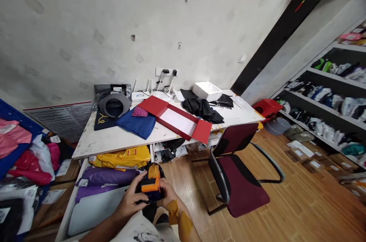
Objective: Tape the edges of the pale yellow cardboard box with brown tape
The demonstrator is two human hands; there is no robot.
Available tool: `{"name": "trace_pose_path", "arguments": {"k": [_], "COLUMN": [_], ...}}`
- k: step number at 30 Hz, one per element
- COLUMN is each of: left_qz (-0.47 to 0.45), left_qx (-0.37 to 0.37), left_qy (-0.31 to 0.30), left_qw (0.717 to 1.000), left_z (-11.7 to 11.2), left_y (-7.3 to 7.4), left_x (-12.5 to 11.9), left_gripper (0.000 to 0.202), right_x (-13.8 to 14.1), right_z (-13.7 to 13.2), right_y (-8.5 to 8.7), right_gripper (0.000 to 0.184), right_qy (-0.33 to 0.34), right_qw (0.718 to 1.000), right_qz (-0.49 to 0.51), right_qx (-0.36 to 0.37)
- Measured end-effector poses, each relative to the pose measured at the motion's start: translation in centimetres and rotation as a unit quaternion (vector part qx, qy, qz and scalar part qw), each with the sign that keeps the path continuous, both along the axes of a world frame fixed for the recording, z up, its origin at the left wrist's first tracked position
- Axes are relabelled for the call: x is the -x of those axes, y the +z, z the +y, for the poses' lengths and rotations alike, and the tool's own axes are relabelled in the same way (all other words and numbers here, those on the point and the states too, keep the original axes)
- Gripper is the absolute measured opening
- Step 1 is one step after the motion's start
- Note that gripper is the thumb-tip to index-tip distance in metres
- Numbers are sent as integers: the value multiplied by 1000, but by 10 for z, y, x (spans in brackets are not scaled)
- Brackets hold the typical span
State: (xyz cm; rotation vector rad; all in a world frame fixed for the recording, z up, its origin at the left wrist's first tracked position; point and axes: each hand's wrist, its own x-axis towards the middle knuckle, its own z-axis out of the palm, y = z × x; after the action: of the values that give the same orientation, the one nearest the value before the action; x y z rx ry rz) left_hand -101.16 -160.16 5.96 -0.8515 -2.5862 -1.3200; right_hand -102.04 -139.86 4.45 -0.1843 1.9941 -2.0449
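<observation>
Gripping an orange object are left hand and right hand; poster text blurs.

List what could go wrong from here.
The orange item might drop if the left hand or right hand slips. The red box juts past the table's front edge, so a bump could shift it. Tape on the right arm might catch on something.

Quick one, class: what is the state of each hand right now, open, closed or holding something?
Left hand: holding the orange tool.
Right hand: holding the same orange tool, from the other side.
</observation>
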Motion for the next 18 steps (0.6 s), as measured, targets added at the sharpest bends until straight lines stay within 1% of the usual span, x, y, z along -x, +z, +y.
{"name": "trace_pose_path", "arguments": {"k": [1,3,6,8,9,10,11,12,14,15,16,17,18], "left_qz": [3,-14,-57,-66,-65,-67,-78,-98,-155,-190,-221,-238,-246], "left_qx": [-8,1,13,-15,-35,-56,-72,-84,-89,-83,-71,-58,-42], "left_qy": [4,3,-4,3,10,15,18,22,39,53,69,81,86], "left_qw": [1000,1000,998,998,997,996,994,991,983,977,970,966,965], "left_z": [-1,-5,-13,-21,-25,-30,-34,-39,-47,-51,-53,-56,-57], "left_y": [0,5,18,24,24,23,21,19,17,17,17,19,21], "left_x": [-3,-5,-2,-1,-1,-3,-6,-9,-16,-19,-21,-23,-24], "left_gripper": [19,22,22,24,25,25,25,23,16,21,33,44,50], "right_x": [1,3,5,8,10,11,12,13,14,14,13,13,13], "right_z": [-1,-6,-14,-16,-16,-16,-17,-18,-24,-29,-35,-43,-50], "right_y": [2,11,28,31,30,26,21,14,2,-2,-5,-7,-6], "right_gripper": [53,55,66,74,77,79,78,71,50,41,34,30,32], "right_qy": [3,15,33,67,95,121,131,120,44,-5,-50,-89,-118], "right_qw": [998,992,977,967,966,969,975,984,997,999,997,994,990], "right_qz": [21,39,74,93,94,88,72,47,-7,-29,-47,-62,-78], "right_qx": [-52,-120,-197,-226,-221,-199,-163,-125,-65,-43,-26,-11,2]}}
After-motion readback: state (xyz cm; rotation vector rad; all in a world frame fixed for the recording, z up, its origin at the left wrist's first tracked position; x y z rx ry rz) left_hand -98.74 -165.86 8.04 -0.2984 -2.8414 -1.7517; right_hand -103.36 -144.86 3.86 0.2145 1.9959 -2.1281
